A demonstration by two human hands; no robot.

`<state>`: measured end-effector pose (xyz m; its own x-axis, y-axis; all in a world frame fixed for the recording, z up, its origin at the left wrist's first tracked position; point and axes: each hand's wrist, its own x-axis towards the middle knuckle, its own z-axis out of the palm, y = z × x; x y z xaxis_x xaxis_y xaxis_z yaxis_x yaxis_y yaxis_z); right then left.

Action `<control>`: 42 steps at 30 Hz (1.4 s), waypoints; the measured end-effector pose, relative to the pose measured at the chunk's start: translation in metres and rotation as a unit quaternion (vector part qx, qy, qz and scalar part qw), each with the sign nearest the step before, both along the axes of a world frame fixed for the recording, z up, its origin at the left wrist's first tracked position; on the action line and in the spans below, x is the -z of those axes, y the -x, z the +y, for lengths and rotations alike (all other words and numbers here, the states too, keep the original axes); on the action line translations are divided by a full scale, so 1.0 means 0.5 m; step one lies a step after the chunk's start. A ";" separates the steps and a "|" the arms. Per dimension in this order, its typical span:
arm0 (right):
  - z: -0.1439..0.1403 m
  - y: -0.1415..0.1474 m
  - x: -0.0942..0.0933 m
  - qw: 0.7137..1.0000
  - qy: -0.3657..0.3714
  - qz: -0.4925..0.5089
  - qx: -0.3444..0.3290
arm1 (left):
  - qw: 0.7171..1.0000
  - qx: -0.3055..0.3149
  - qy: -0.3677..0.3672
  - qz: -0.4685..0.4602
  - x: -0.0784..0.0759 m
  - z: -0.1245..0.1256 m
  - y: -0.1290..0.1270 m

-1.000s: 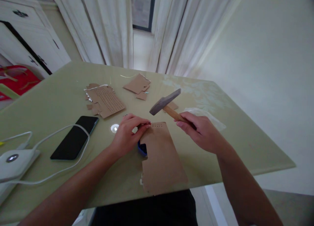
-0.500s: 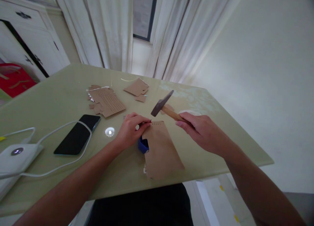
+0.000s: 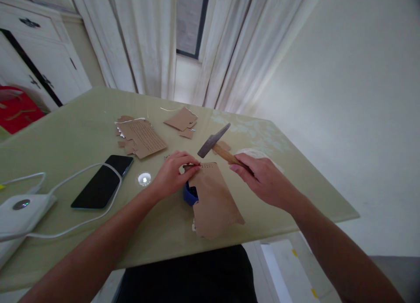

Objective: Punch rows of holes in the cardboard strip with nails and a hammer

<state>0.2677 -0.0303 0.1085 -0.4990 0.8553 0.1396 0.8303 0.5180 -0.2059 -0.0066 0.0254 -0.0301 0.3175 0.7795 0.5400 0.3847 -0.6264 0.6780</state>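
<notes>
I see phone (image 3: pixel 102 181), white cable (image 3: pixel 82 175), punched cardboard scraps (image 3: pixel 141 136) left of work zone; blue object (image 3: pixel 190 194) under cardboard strip (image 3: pixel 213 198). Left hand (image 3: pixel 170 176) pinches strip's far edge near hole row. Right hand (image 3: pixel 267 180) grips hammer (image 3: pixel 216 145) handle; head raised, pointing away-left, long axis diagonal above strip.

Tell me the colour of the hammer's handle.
Light brown wood, on the hammer in the right hand; head view.

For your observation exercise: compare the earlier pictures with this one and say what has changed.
The hammer in the right hand has dipped slightly toward the cardboard sheet. The left hand still pinches the sheet's top edge over the blue object. The phone is unmoved.
</notes>
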 end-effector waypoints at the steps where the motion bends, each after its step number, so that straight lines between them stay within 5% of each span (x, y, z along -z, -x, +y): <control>1: 0.001 0.001 0.007 1.000 0.014 -0.014 -0.005 | 1.000 0.004 0.008 -0.001 -0.002 0.000 0.001; 10: 0.006 -0.004 0.011 1.000 0.002 0.031 0.000 | 0.997 0.033 0.068 -0.013 -0.017 -0.005 0.004; 16: 0.008 0.000 0.041 0.996 0.072 -0.051 -0.015 | 0.993 0.019 0.120 0.010 -0.020 -0.009 0.002; 36: 0.016 -0.016 0.065 0.994 0.096 0.044 -0.023 | 0.983 0.041 0.180 -0.011 -0.009 -0.005 0.003; 40: 0.034 -0.011 0.083 0.982 0.100 0.156 0.019 | 0.976 0.042 0.213 -0.037 -0.001 -0.003 0.001; 42: 0.059 -0.002 0.103 0.949 0.149 0.272 0.053 | 0.958 0.051 0.268 -0.089 0.001 -0.004 -0.003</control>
<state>0.2689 -0.0009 0.0572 -0.3308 0.9389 0.0956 0.6029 0.2881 -0.7440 -0.0051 0.0236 -0.0306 0.3469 0.9298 0.1229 0.1885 -0.1975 0.9620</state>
